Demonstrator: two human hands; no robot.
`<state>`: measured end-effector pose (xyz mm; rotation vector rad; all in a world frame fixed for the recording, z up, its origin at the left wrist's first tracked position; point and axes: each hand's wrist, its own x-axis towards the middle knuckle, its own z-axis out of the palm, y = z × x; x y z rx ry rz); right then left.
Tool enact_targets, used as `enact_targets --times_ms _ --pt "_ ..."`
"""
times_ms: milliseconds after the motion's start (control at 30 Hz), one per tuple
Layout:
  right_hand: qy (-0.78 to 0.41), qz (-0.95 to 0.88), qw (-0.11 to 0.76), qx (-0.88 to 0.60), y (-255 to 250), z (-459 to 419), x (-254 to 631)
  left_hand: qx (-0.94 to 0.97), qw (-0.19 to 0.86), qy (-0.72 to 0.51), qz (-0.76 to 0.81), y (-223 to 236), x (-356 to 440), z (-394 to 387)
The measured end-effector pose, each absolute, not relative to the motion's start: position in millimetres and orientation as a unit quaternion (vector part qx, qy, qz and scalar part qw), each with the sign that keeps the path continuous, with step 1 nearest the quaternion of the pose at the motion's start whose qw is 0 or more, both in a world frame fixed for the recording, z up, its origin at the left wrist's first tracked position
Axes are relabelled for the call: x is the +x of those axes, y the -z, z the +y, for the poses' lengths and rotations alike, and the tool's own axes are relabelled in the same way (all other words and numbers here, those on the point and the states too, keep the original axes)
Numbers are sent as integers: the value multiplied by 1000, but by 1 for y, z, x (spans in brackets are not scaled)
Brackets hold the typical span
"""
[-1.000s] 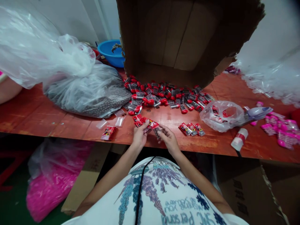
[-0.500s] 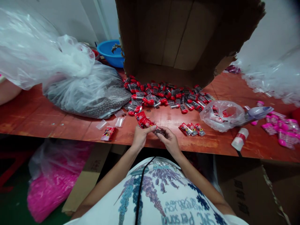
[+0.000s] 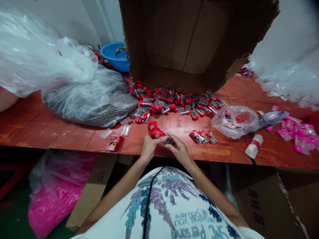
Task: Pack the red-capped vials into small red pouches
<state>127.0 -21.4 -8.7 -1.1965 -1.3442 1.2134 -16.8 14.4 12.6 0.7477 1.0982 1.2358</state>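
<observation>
At the table's front edge, my left hand (image 3: 149, 148) is closed on a small red printed packet (image 3: 156, 131), its thumb lying across it. The packet's red end points away from me. My right hand (image 3: 181, 150) has its fingers closed around the packet's near end, where dark round pellets show between the fingers. How that end is closed is hidden. To the right lie three similar red packets (image 3: 203, 136) side by side. On the left are a red packet (image 3: 114, 142) and small clear empty bags (image 3: 125, 130).
Behind my hands, red-capped clear tubes (image 3: 171, 99) of dark pellets spill from a tipped cardboard box (image 3: 194, 39). A big plastic bag of dark pellets (image 3: 94, 103) sits left. A plastic bag (image 3: 233, 114), a white roll (image 3: 254, 146) and pink items (image 3: 296, 132) are right.
The red end of the packet has turned slightly, and my right fingers have shifted a little at its near end. The view has moved slightly. Both hands keep their hold.
</observation>
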Motion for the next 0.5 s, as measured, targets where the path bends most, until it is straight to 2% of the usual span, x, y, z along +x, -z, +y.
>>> enact_targets --times_ms 133,333,500 --pt "-477 -565 460 -492 14 -17 133 347 615 -517 484 -11 -16 14" --pt "-575 -469 486 -462 20 -11 139 330 626 -530 467 -8 -11 9" --pt "-571 -462 470 -489 22 -18 142 328 641 -509 472 -3 -3 7"
